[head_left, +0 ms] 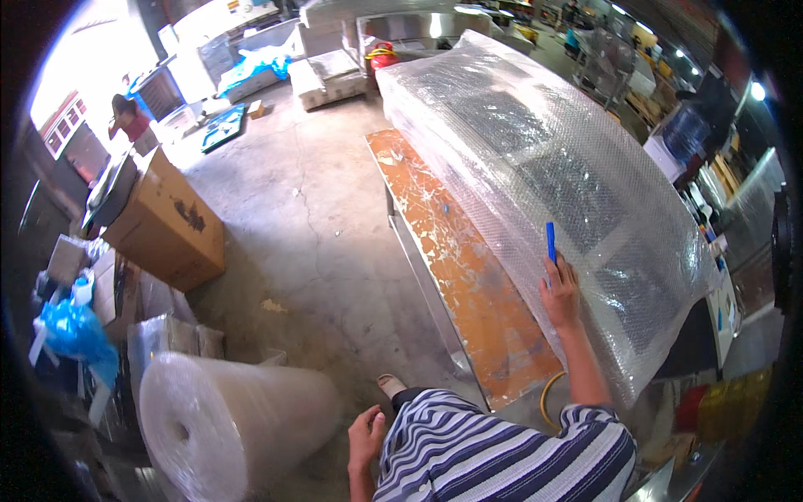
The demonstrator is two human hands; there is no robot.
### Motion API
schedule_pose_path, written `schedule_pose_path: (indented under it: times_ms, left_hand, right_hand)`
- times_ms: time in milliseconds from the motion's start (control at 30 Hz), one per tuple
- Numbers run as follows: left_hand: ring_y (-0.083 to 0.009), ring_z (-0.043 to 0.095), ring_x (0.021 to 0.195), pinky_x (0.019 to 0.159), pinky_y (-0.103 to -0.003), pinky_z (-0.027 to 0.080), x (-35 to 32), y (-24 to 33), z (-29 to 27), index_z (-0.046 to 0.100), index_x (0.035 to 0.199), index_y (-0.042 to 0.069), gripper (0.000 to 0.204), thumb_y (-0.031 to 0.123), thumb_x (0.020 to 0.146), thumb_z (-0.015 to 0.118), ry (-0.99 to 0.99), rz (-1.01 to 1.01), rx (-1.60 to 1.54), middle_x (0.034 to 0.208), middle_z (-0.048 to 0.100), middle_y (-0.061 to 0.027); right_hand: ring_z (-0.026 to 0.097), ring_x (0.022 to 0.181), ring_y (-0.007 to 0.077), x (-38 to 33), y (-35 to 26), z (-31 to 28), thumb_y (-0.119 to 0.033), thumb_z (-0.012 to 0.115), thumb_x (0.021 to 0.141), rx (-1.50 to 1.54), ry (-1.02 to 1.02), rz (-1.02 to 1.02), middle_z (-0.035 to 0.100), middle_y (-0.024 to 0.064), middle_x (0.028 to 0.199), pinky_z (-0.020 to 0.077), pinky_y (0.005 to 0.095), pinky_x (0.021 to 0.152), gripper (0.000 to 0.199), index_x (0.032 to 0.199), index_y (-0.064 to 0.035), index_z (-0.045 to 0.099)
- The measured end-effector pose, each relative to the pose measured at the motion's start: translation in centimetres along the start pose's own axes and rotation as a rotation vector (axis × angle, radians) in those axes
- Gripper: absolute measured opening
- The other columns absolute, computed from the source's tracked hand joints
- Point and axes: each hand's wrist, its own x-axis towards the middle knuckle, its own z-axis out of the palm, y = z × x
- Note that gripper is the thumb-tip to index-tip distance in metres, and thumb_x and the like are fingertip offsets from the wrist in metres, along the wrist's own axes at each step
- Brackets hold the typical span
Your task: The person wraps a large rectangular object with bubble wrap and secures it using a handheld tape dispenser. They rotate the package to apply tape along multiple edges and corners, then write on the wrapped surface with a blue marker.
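Observation:
My right hand (562,294) is closed around a slim blue box cutter (550,241), which points away from me. Hand and cutter are over the near left part of a large, long item wrapped in bubble wrap (535,159). Whether the hand touches the wrap cannot be made out. Beneath the wrapped item is a worktable with a scratched orange-brown top (468,276), bare along its left side. My left hand (365,433) hangs low beside my striped shirt, fingers loosely bent and apart, with nothing visible in it. Near it on the left lies a big roll of bubble wrap (242,418).
A tall cardboard box (171,222) stands on the concrete floor at left, beside a blue plastic bag (79,339). A yellow hose (548,402) curves by the table's near end. Farther back are a wrapped pale block (328,79), a red container (382,57) and a person (132,121).

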Motion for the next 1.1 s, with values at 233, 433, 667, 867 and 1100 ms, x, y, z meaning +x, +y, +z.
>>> schedule_pose_path:
  times_ms: [233, 433, 667, 867, 1100]
  left_hand:
    - [-0.0258, 0.070, 0.106, 0.095, -0.038, 0.053, 18.9, 0.6, -13.4, 0.065, 0.128, -0.006, 0.037, 0.019, 0.102, 0.062, 0.173, -0.009, -0.044, 0.116, 0.072, -0.0214]
    - [-0.0241, 0.071, 0.100, 0.089, -0.036, 0.055, 36.5, 0.1, -21.3, 0.063, 0.130, -0.007, 0.040, 0.020, 0.101, 0.063, 0.234, 0.000, 0.005, 0.111, 0.073, -0.0199]
    - [-0.0369, 0.070, 0.106, 0.092, -0.043, 0.055, 60.0, 5.5, -28.9, 0.062, 0.132, -0.004, 0.045, 0.025, 0.098, 0.067, -0.149, 0.135, 0.339, 0.114, 0.071, -0.0245]
    - [-0.0409, 0.065, 0.117, 0.099, -0.046, 0.051, 78.0, 19.3, -30.4, 0.060, 0.135, -0.003, 0.050, 0.031, 0.098, 0.065, -0.423, 0.436, 0.573, 0.124, 0.067, -0.0252]
    - [-0.0299, 0.064, 0.113, 0.096, -0.041, 0.051, 92.2, 31.2, -23.0, 0.056, 0.136, -0.006, 0.052, 0.036, 0.108, 0.050, -1.026, 0.493, 0.045, 0.120, 0.068, -0.0211]
  right_hand:
    - [0.053, 0.135, 0.0386, 14.8, -0.5, 6.2, 0.000, 0.071, 0.082, -0.114, -0.103, -0.192, 0.050, 0.0220, 0.148, 0.0431, 0.0511, 0.114, 0.055, 0.134, -0.0072, 0.054]
    - [0.052, 0.136, 0.0389, 24.4, -3.6, 11.4, -0.003, 0.070, 0.085, -0.186, -0.092, -0.082, 0.048, 0.0219, 0.151, 0.0447, 0.0510, 0.112, 0.050, 0.133, -0.0074, 0.056]
    - [0.072, 0.100, 0.0322, 34.2, -15.0, 18.7, -0.014, 0.066, 0.097, 0.137, 0.046, 0.702, 0.071, 0.0182, 0.116, 0.0569, 0.0395, 0.085, 0.036, 0.131, -0.0026, 0.060]
    - [0.070, 0.082, 0.0145, 40.3, -26.7, 27.1, -0.021, 0.063, 0.103, 1.112, 0.193, 0.884, 0.070, 0.0088, 0.086, 0.0574, 0.0322, 0.074, 0.022, 0.112, -0.0002, 0.061]
    - [0.066, 0.074, 0.0118, 55.0, -36.7, 38.7, -0.021, 0.060, 0.106, 1.700, -0.126, 0.953, 0.068, 0.0052, 0.089, 0.0554, 0.0274, 0.067, 0.022, 0.117, -0.0021, 0.061]
